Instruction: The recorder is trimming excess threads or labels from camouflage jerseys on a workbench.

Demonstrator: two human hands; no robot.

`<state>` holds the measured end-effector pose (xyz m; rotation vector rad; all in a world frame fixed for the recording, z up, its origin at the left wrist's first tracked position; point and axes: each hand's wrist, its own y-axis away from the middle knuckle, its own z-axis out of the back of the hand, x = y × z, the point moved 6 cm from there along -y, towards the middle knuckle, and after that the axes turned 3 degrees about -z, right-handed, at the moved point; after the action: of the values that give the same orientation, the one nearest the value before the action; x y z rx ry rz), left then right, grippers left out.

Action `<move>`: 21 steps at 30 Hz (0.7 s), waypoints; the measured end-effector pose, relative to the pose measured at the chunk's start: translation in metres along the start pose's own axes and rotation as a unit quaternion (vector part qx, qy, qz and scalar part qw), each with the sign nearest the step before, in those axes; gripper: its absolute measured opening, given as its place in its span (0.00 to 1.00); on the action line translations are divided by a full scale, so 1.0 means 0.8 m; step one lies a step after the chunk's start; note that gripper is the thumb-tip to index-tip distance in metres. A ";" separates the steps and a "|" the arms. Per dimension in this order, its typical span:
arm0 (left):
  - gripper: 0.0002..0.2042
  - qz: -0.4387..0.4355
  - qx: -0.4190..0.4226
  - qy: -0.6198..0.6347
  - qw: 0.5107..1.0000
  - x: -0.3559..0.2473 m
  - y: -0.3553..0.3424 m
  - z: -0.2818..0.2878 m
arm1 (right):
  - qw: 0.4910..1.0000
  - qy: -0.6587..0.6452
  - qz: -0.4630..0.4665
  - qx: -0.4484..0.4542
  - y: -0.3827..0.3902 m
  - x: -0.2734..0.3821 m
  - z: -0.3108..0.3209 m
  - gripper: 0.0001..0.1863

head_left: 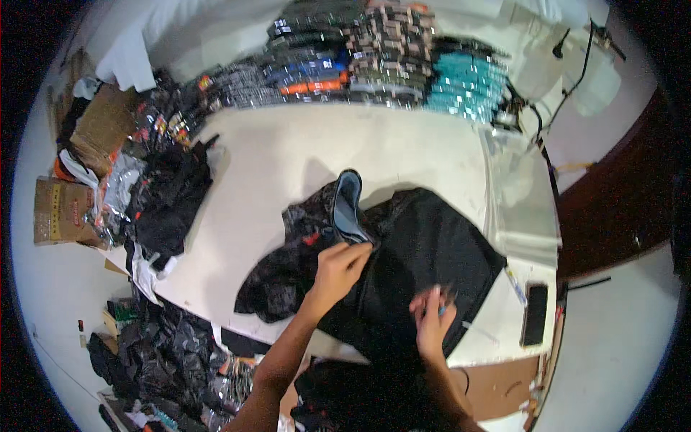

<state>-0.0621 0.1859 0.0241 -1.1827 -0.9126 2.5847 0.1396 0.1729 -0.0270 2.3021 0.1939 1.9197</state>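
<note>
A black garment (pixel 432 241) lies spread on the white table, with a darker patterned part at its left. Its collar (pixel 346 205) stands up and shows a grey-blue inside. My left hand (pixel 337 273) pinches the lower edge of that collar, fingers closed. To the right, my right hand (pixel 432 324) is over the black cloth with its fingers curled round a small thing. Blur at the fingertips hides what that thing is.
Stacks of clear-wrapped folded garments (pixel 468 83) line the table's back edge. Dark clothes (pixel 173 194) and cardboard boxes (pixel 65 212) crowd the left. Clear plastic bags (pixel 522 201) lie at the right edge, with a black phone (pixel 534 315) and a pen-like stick (pixel 515 285) nearer me.
</note>
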 end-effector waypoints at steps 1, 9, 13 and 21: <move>0.08 -0.007 0.016 -0.016 1.000 -0.022 0.021 0.002 | 1.000 0.002 0.016 0.011 -0.002 0.017 -0.008 0.16; 0.14 -0.017 0.059 0.005 0.998 -0.082 0.106 -0.011 | 0.978 0.167 0.036 0.124 0.020 0.013 -0.033 0.13; 0.19 0.051 0.110 0.041 0.992 -0.087 0.120 -0.014 | 0.979 0.174 0.035 0.101 0.031 0.013 -0.016 0.09; 0.11 0.357 -0.137 0.488 0.785 -0.081 0.142 -0.030 | 0.998 0.019 -0.018 0.051 0.063 0.009 -0.006 0.04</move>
<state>0.0117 0.0817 -0.0134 -2.9662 -0.6211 1.6419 0.1368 0.1251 -0.0102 2.3095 0.3418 1.9815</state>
